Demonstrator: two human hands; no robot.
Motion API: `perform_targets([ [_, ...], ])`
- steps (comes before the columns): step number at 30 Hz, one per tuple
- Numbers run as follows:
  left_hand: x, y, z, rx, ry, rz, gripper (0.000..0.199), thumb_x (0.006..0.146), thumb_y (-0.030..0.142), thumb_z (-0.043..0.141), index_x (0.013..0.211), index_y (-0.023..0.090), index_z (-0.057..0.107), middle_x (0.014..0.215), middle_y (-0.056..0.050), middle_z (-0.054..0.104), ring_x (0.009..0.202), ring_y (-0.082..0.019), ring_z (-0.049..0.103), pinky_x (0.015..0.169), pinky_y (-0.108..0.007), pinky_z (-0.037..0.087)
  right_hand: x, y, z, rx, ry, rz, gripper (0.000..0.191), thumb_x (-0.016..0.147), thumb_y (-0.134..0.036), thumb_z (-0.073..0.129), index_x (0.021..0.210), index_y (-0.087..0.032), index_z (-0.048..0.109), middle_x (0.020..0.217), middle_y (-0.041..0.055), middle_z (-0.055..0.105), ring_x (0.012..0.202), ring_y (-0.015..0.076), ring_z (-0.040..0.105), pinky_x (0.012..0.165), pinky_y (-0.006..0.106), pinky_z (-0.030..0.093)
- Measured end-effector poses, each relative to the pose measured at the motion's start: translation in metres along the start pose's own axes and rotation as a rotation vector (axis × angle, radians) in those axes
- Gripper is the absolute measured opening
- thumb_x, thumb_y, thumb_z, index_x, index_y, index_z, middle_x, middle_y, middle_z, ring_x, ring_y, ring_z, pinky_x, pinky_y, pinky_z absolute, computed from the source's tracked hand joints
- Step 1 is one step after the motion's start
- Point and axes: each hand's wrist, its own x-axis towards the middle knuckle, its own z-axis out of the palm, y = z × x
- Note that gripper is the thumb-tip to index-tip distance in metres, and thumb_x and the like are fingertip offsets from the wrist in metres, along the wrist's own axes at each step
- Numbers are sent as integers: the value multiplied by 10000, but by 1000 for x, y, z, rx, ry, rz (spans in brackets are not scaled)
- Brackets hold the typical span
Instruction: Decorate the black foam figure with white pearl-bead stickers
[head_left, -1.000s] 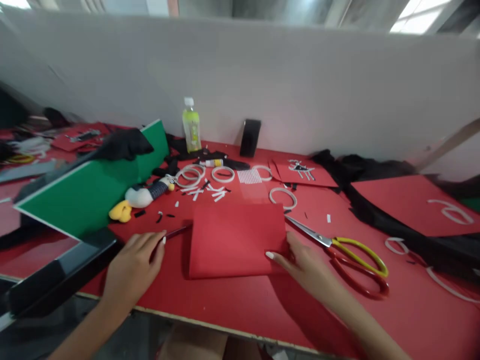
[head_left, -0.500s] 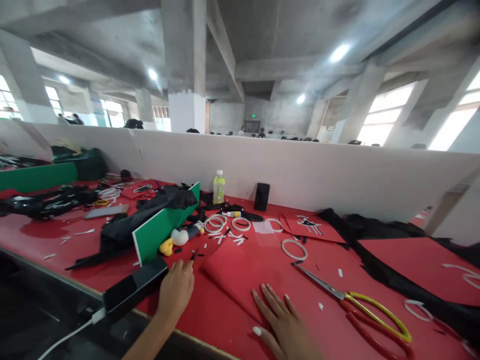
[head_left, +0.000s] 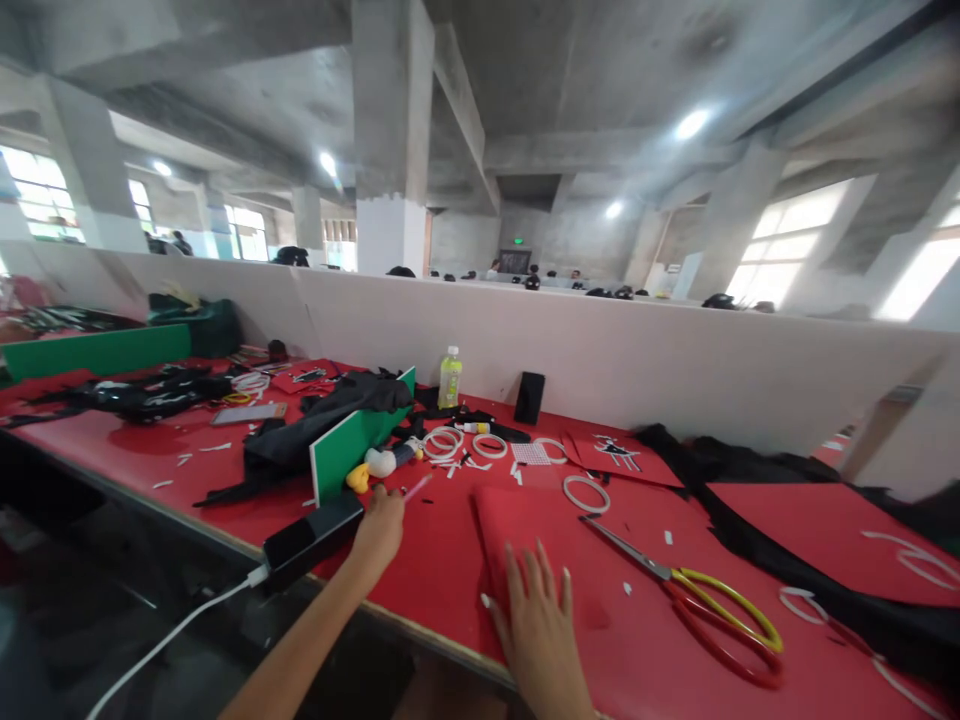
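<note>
Left of the scissors (head_left: 673,576), right hand (head_left: 546,640), fingers spread, touches red paper (head_left: 508,512), seemingly light, bendable, best held by edges; left hand (head_left: 381,532) pinches thin stick (head_left: 417,487).

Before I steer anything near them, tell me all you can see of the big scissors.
The scissors lie flat on the red tabletop, to the right of the right hand. Their slim blades look like metal, closed or nearly so, tips pointing away toward a white tape ring. One large handle loop is yellow, the other red, both smooth and glossy. No hand touches them.
</note>
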Motion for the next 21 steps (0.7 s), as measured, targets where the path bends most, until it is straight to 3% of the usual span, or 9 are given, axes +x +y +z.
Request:
perform_targets([
  [2,0,4,4,-179,-40,0,159,818,84,409,852,155,548,895,-109,627,937,-241,623,889,-407,468,2,-3,-2,100,-68,-69,451,917,-392,417,1281,-153,536,1311,156,542,1222,353,479,943,581,398],
  [5,-5,19,19,-468,-167,15,190,907,319,350,928,187,486,864,-76,656,875,-214,665,818,-389,522,-1,-9,-6,227,-177,-15,459,933,-387,386,1319,-161,491,1351,102,510,1252,295,465,985,541,397],
  [10,-7,45,51,-781,-377,24,402,792,575,470,906,190,446,861,-73,672,774,-210,701,709,-384,572,-3,-14,-16,323,-184,95,441,920,-379,414,1296,-173,516,1352,92,512,1268,293,446,1025,557,349],
  [16,-6,48,64,-794,-444,37,300,752,427,561,896,180,472,849,-63,670,801,-219,702,724,-383,576,-13,-16,-8,396,20,91,341,907,-218,397,1158,-171,623,1202,79,639,1194,242,518,1068,470,308],
  [21,-12,54,60,-648,-406,78,119,782,259,508,878,190,505,841,-42,670,828,-208,687,774,-370,551,-21,-18,-4,408,40,74,349,909,-174,381,1164,-158,619,1205,74,640,1153,215,556,1012,399,382],
])
